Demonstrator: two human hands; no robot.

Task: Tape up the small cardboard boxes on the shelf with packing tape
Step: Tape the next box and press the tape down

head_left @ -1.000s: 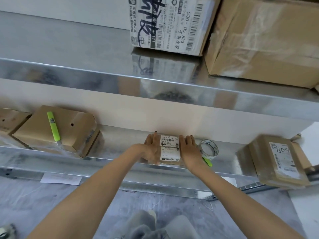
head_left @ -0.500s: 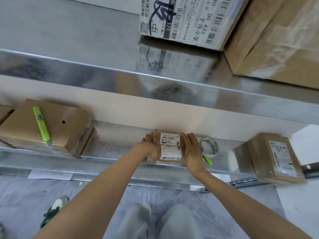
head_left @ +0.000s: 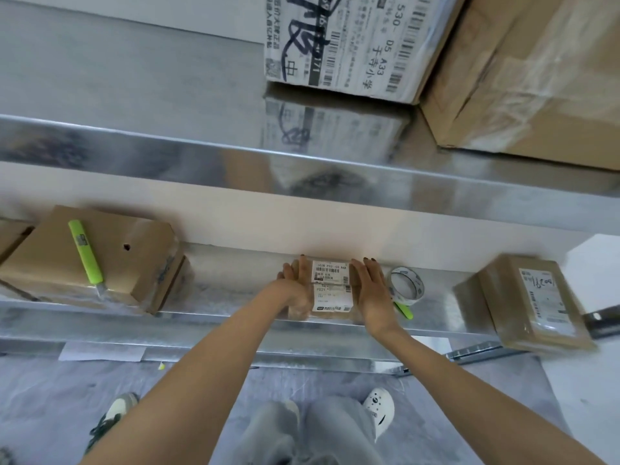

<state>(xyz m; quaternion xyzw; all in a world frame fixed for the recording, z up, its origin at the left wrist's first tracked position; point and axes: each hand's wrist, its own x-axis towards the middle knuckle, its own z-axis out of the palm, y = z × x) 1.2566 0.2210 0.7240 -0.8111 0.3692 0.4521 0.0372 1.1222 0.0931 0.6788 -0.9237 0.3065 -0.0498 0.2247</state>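
A small cardboard box with white barcode labels sits on the lower metal shelf. My left hand lies flat against its left side, and my right hand against its right side, fingers straight. A roll of clear packing tape stands just right of my right hand, with a green cutter tip poking out under it.
A larger brown box at the left carries a green utility knife. A taped labelled box stands at the right. The upper shelf holds a white printed carton and a big brown carton.
Both hands stay pressed on the box's sides; only the camera view has shifted slightly.
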